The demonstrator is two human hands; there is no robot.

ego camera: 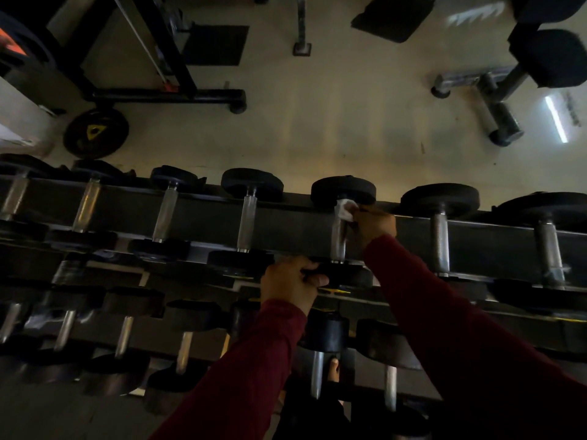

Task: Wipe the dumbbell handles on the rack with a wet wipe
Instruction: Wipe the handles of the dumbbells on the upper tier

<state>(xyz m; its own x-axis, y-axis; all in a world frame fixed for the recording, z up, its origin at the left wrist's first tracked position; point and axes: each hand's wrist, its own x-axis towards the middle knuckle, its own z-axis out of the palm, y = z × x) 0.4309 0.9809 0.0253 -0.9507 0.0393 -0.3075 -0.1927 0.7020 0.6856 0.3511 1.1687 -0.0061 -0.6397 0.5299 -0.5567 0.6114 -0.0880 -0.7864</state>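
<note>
Top tier of the dumbbell rack (286, 222): the right hand (374, 225) is pinching a white wet wipe (345, 210) against the far end of a steel dumbbell handle (338, 239), just below the far black head (343, 188). The left hand (290, 282) is gripping the near head (338, 271) of the same dumbbell, fingers curled over its edge. Both arms are wearing dark red sleeves (460, 312), and neighbouring dumbbells are lying on either side and on the lower tier.
</note>
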